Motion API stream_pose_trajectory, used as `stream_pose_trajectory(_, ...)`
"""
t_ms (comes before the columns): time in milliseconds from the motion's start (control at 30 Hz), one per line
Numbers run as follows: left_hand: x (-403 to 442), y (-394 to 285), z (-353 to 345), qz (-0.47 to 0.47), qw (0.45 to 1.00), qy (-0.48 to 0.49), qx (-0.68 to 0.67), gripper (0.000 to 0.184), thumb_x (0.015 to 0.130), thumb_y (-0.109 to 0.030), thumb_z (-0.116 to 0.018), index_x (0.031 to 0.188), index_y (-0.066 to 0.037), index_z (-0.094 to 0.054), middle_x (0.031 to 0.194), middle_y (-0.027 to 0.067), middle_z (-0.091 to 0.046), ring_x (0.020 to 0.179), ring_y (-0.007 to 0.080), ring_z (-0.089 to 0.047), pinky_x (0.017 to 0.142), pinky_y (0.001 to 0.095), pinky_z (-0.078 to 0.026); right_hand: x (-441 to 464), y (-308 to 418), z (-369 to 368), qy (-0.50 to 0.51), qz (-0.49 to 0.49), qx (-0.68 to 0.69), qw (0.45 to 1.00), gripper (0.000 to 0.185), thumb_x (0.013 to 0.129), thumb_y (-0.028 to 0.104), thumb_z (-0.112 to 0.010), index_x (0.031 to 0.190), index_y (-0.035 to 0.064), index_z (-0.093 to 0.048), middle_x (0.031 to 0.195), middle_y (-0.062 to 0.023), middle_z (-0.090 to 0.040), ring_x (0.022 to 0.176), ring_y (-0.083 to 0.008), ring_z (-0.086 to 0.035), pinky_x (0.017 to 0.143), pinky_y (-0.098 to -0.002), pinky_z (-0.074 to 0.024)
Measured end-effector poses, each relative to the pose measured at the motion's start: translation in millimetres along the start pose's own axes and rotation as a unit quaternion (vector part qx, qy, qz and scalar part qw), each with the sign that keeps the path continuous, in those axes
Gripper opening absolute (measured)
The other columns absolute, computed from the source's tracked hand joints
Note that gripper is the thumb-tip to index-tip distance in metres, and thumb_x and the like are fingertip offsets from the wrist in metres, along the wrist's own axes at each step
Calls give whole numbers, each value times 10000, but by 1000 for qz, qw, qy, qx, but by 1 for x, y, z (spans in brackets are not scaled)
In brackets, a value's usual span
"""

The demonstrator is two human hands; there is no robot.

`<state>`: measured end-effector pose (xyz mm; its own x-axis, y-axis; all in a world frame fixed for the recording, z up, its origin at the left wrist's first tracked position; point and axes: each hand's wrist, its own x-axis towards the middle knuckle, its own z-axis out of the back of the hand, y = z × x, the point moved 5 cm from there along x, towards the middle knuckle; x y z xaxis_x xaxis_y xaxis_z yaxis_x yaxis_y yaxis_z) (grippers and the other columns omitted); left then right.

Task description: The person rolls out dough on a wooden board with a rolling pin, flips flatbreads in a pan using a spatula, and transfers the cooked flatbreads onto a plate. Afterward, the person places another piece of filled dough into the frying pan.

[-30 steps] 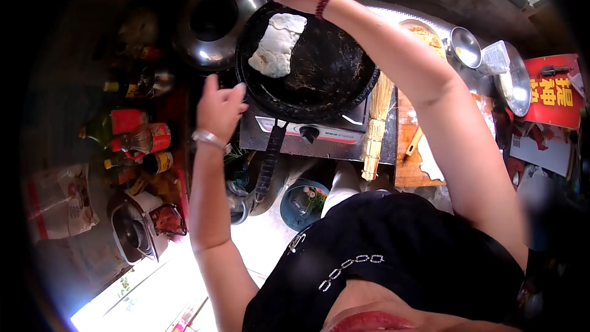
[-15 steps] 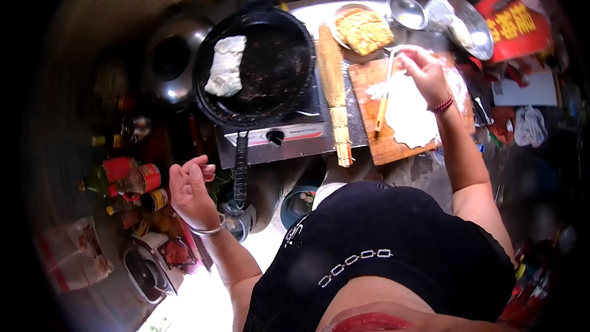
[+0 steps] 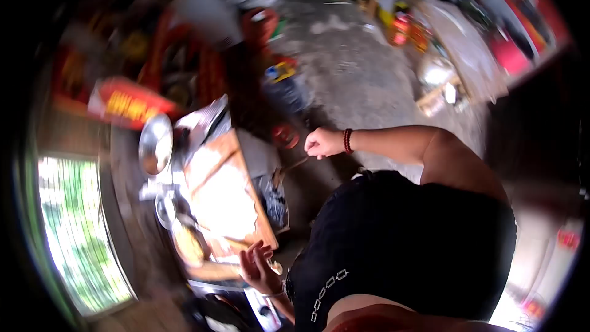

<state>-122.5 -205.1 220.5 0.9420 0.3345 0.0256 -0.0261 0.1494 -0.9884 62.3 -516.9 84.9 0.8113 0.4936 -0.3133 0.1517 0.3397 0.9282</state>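
Observation:
My right hand [image 3: 324,143], with a red bead bracelet at the wrist, is held out over the floor to the right of the wooden board [image 3: 265,227]. Its fingers are curled closed. A thin blurred streak shows just below the fingertips, and I cannot tell what, if anything, is gripped. Near the board's lower edge is my left hand [image 3: 258,268], its fingers apart and nothing visible in them. A bright white sheet of dough [image 3: 224,200] lies flat on the board, its details washed out by glare.
Left of the board are a large metal basin [image 3: 155,144], a small metal bowl [image 3: 166,209] and a golden flat cake [image 3: 187,243]. The dark pan [image 3: 215,313] is partly visible at the bottom. Bags and a red carton [image 3: 132,104] stand farther off. Bottles [image 3: 401,27] line the far floor.
My view has swung right, away from the stove. My right hand has moved from above the board to beyond its side and closed. My left hand is now near the board.

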Motion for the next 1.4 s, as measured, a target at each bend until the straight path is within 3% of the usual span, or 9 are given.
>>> stream_pose_trajectory(133, 50, -13, -135, 7, 976, 214, -42, 139, 963, -100, -520, 1023, 21, -555, 979, 152, -662, 755, 172, -652, 635, 273, -523, -105, -90, 113, -155, -103, -56, 981, 210, 859, 181, -604, 957, 1, -647, 792, -69, -671, 679, -126, -658, 570, -268, -528)
stream_pose_trajectory(167, 55, -21, -169, 28, 969, 230, 83, 158, 958, -126, -533, 945, 24, -578, 944, 134, -670, 751, 159, -651, 645, 274, -525, -133, -114, 136, -198, -133, -31, 971, 212, 860, 185, -599, 954, 2, -648, 786, -66, -669, 681, -125, -658, 572, -269, -533)
stream_pose_trajectory(200, 59, -26, -202, 47, 958, 248, 139, 173, 960, -124, -516, 940, 32, -589, 916, 123, -673, 742, 155, -651, 648, 270, -526, -172, -126, 156, -245, -189, 93, 946, 217, 863, 189, -591, 953, 0, -647, 783, -64, -668, 686, -125, -659, 575, -273, -538)
stream_pose_trajectory(567, 107, -25, -488, -30, 806, 572, 152, 122, 936, -96, -522, 934, 21, -555, 895, 122, -679, 743, 150, -665, 652, 275, -545, -336, -214, 284, -539, -217, 284, 763, 240, 914, 221, -572, 982, 5, -651, 830, -74, -679, 748, -163, -674, 617, -293, -561)
stream_pose_trajectory(800, 165, -4, -661, 104, 752, 642, 109, 169, 957, -132, -512, 1000, 31, -506, 962, 144, -669, 784, 176, -662, 642, 280, -542, -366, -274, 421, -658, -196, 334, 646, 252, 908, 239, -599, 986, 12, -674, 897, -48, -680, 727, -130, -643, 626, -282, -549)
stream_pose_trajectory(1067, 147, -40, -895, 77, 666, 730, 135, 160, 929, -168, -566, 951, -10, -555, 935, 105, -653, 788, 161, -655, 664, 293, -548, -406, -300, 539, -773, -190, 280, 536, 251, 879, 196, -598, 989, -18, -672, 896, -105, -696, 720, -194, -659, 620, -308, -556)
stream_pose_trajectory(1233, 103, -28, -1020, 185, 630, 742, 139, 208, 903, -122, -595, 1042, 0, -501, 982, 138, -635, 845, 221, -662, 721, 348, -571, -426, -386, 613, -764, -305, 51, 566, 263, 857, 250, -597, 988, 36, -677, 945, -122, -693, 815, -234, -655, 700, -339, -543)
stream_pose_trajectory(1333, 82, -8, -1086, 288, 621, 722, 98, 187, 924, -84, -541, 1081, -44, -445, 1036, 194, -624, 896, 314, -657, 784, 435, -570, -440, -397, 655, -792, -381, 90, 470, 390, 847, 376, -616, 1044, 46, -678, 962, -150, -700, 847, -272, -667, 763, -381, -530)
stream_pose_trajectory(1400, 77, 21, -1128, 331, 609, 715, 90, 242, 927, -95, -550, 1125, -78, -412, 1086, 231, -595, 962, 352, -636, 805, 466, -561, -444, -383, 678, -701, -460, 162, 520, 499, 826, 480, -602, 1110, 76, -670, 1085, -230, -649, 1037, -329, -625, 911, -392, -479)
